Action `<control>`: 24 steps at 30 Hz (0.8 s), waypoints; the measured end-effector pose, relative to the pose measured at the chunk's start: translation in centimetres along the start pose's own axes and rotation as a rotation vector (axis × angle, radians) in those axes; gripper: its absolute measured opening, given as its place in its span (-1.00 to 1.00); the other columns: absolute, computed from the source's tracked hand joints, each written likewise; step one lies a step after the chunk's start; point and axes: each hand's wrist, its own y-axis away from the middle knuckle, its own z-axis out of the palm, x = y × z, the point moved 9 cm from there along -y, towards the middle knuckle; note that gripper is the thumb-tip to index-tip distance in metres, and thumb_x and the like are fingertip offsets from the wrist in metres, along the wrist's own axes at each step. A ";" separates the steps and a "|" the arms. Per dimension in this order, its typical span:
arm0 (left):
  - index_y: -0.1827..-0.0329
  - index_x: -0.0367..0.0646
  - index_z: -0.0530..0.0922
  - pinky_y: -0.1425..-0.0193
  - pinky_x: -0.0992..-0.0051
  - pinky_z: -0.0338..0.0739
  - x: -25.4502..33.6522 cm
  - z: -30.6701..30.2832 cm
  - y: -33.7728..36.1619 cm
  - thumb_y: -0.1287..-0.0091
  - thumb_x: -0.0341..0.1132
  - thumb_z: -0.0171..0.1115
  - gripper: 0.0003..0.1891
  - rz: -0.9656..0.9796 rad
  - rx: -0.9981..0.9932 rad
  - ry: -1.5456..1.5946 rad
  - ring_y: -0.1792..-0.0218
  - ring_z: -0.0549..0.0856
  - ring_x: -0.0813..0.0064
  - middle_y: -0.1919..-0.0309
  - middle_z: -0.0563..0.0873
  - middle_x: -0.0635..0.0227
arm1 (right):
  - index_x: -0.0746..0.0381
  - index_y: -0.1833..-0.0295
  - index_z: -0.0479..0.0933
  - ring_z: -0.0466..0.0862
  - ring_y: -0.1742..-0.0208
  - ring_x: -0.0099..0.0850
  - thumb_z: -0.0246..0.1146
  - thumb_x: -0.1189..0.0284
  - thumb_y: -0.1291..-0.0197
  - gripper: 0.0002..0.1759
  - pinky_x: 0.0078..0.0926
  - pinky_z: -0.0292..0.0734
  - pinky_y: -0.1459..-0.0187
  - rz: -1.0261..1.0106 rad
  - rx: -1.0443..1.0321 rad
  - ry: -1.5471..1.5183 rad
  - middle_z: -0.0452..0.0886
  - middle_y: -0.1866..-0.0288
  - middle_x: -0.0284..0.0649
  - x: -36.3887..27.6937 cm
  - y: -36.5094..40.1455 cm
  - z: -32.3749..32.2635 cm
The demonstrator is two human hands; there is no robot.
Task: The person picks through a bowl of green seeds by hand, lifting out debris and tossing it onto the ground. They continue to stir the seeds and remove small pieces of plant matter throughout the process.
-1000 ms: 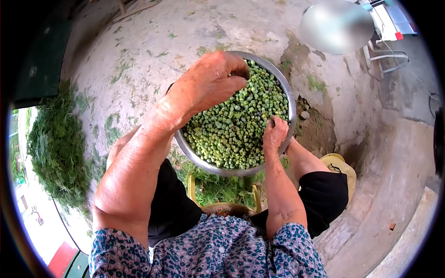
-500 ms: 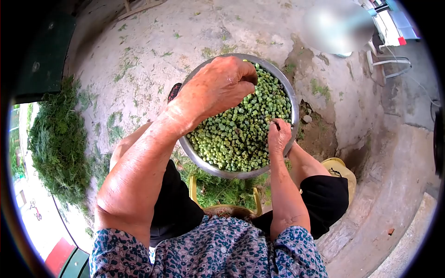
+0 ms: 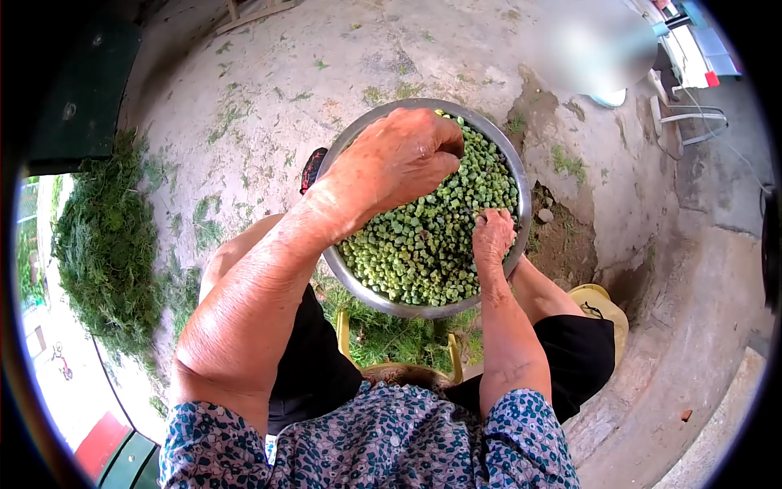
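Observation:
A round metal basin (image 3: 383,303) sits between my knees, full of small green knobbly pods or berries (image 3: 407,257). Over its upper left part is my left hand (image 3: 407,155), back upward, with thumb and fingers pinched together. Whatever those fingertips hold, if anything, is hidden. At the basin's right side, my right hand (image 3: 494,235) rests low against the green pods with its fingers curled inward. I cannot make out what lies inside its grip. My left forearm covers the basin's left rim.
A heap of feathery green plants (image 3: 106,244) lies to the left, with loose sprigs scattered over the concrete ground. More greenery (image 3: 391,338) lies under the basin. A yellow item (image 3: 601,306) is beside my right knee. A white metal frame (image 3: 692,118) stands at the upper right.
The view has shifted slightly, moving everything a little right and down. My left hand has moved slightly right over the basin. The fingers of my right hand have curled a little more.

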 end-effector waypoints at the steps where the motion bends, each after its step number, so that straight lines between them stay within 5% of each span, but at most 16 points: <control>1: 0.20 -0.28 0.60 0.15 0.35 0.53 0.1 0.0 0.0 -0.12 -0.32 0.10 -0.74 -0.004 -0.006 -0.004 0.28 0.67 0.23 0.31 0.67 0.08 | 0.19 0.35 0.54 0.45 0.15 -0.14 0.24 0.44 0.01 -0.91 -0.19 0.35 0.12 -0.009 0.006 -0.069 0.48 0.26 -0.15 0.3 0.2 0.2; 10: 0.23 -0.30 0.59 0.18 0.34 0.52 -0.3 0.9 0.4 -0.11 -0.34 0.10 -0.75 0.010 -0.012 0.019 0.30 0.67 0.22 0.33 0.67 0.07 | 0.15 0.21 0.53 0.46 0.18 -0.09 0.22 0.46 0.01 -0.82 -0.18 0.38 0.17 -0.133 0.050 -0.138 0.48 0.28 -0.10 2.2 0.3 -0.8; 17: 0.24 -0.30 0.58 0.22 0.32 0.52 -0.2 0.4 0.1 -0.09 -0.34 0.10 -0.76 -0.024 -0.004 0.009 0.33 0.66 0.20 0.36 0.66 0.06 | 0.14 0.34 0.51 0.41 0.22 -0.12 0.18 0.36 -0.06 -0.90 -0.14 0.30 0.19 -0.130 -0.009 -0.006 0.40 0.26 -0.17 0.3 -0.4 0.7; 24: 0.23 -0.29 0.59 0.18 0.32 0.52 0.1 0.3 0.2 -0.08 -0.35 0.10 -0.75 0.004 0.012 0.009 0.30 0.66 0.20 0.33 0.67 0.05 | 0.23 0.35 0.51 0.48 0.23 -0.14 0.19 0.45 -0.03 -0.92 -0.22 0.37 0.20 -0.113 0.064 -0.332 0.51 0.33 -0.12 0.3 0.8 -1.5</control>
